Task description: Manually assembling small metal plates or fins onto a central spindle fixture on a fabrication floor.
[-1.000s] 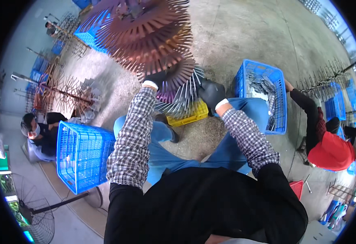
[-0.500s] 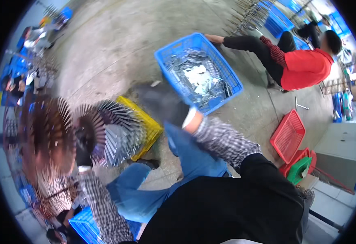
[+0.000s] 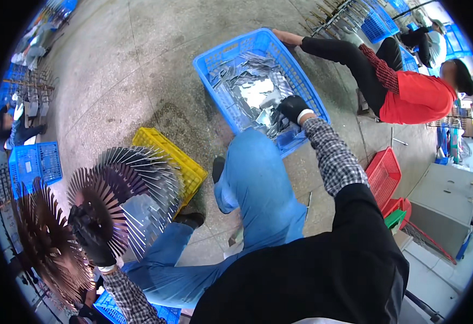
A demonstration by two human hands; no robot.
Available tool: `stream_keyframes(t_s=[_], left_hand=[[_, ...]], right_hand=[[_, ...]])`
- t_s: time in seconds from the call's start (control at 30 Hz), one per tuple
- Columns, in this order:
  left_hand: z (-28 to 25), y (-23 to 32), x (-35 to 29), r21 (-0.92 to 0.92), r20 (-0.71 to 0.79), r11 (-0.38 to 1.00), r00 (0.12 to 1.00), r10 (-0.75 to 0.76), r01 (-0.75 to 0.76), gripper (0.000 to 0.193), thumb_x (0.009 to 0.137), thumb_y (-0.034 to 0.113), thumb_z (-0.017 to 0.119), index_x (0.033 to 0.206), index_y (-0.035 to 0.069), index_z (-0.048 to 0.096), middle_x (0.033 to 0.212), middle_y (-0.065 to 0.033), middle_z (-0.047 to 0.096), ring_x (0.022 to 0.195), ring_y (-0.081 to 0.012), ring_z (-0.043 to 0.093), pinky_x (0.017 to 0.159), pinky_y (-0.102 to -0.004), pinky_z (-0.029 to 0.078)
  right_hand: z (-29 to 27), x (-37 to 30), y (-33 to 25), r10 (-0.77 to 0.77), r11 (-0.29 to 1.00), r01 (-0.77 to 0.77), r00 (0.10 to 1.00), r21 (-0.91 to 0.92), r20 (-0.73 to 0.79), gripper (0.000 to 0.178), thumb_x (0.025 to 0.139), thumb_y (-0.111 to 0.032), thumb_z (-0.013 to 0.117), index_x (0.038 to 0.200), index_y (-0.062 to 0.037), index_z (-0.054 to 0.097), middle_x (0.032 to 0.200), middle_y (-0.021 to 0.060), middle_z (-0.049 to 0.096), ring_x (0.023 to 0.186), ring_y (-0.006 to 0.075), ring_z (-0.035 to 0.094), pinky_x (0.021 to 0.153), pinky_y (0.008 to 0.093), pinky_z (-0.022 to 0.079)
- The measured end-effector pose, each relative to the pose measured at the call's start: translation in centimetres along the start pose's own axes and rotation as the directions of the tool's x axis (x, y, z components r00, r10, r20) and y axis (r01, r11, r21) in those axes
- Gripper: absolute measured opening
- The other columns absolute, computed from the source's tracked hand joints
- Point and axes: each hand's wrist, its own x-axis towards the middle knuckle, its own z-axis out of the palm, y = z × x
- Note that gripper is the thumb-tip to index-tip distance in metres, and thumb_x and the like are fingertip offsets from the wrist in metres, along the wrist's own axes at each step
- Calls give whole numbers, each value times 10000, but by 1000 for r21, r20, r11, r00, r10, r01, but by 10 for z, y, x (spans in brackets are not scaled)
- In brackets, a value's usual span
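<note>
My right hand (image 3: pixel 295 109), in a black glove, reaches into a blue plastic basket (image 3: pixel 315 105) of loose thin metal plates (image 3: pixel 252 70). Its fingers are closed at the edge of a shiny metal plate (image 3: pixel 271 101) on the pile. On the left, my left hand (image 3: pixel 91 235), also black-gloved, is closed around the middle of a rack (image 3: pixel 115 216). Flat metal pieces fan out from this rack in rings, dark brown at the left and silvery (image 3: pixel 158 189) at the right. The fingertips of my left hand are partly lost against the dark rack.
A yellow crate (image 3: pixel 185 167) stands upside down beside the rack. Across the blue basket sits a person in red (image 3: pixel 417 97), one foot near its far rim. Red baskets (image 3: pixel 385 178) and a grey cabinet (image 3: pixel 444 200) stand right. Another blue crate (image 3: pixel 35 162) is far left.
My right hand has moved right and away from me, from the near side of the blue basket into it. My left hand stays at the rack. The view has shifted.
</note>
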Motion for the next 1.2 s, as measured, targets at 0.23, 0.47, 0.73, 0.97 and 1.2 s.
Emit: stream_keyframes(t_s=[0.23, 0.47, 0.73, 0.97, 1.2], left_hand=[[-5, -16, -13, -300, 100, 946, 990, -98, 124, 459, 1015, 95, 494, 1471, 38, 480, 1433, -173, 555, 1315, -332, 534, 1069, -457, 450], [-88, 10, -113, -225, 181, 703, 738, -650, 674, 281, 1047, 160, 483, 1239, 8, 622, 1020, -118, 699, 792, -273, 625, 790, -378, 491], [-150, 170, -15, -862, 506, -104, 848, -159, 495, 304, 995, 95, 459, 1171, -32, 671, 1056, -131, 712, 915, -214, 656, 835, -330, 525], [-120, 184, -44, -680, 732, -303, 598, -326, 668, 117, 980, 83, 607, 1029, -18, 637, 860, -111, 691, 788, -185, 642, 684, -317, 495], [-99, 202, -45, -712, 87, 669, 972, -218, 214, 149, 978, 93, 601, 1050, -25, 659, 929, -135, 692, 808, -264, 639, 723, -372, 494]], right_hand=[[-103, -46, 14, 223, 729, 40, 930, 683, -292, 189, 905, -155, 686, 1064, -82, 756, 869, 61, 724, 704, 231, 642, 682, 347, 535], [-244, -133, -99, 378, -261, 72, 925, 963, 34, 284, 947, -130, 721, 1177, 33, 685, 900, 54, 682, 758, 111, 620, 701, 236, 532], [-294, -162, -264, -129, 26, 125, 984, 992, -121, 313, 949, -113, 703, 1215, 48, 661, 944, 67, 690, 806, 140, 644, 733, 265, 536], [-313, -179, -368, -366, 773, 610, 654, 175, -662, 475, 922, -154, 695, 1356, 5, 583, 1157, 140, 685, 927, 254, 683, 807, 317, 530], [-274, -183, -403, -414, 785, 567, 781, 252, -467, 561, 904, -218, 692, 1410, -29, 541, 1252, 172, 650, 985, 305, 675, 804, 345, 519]])
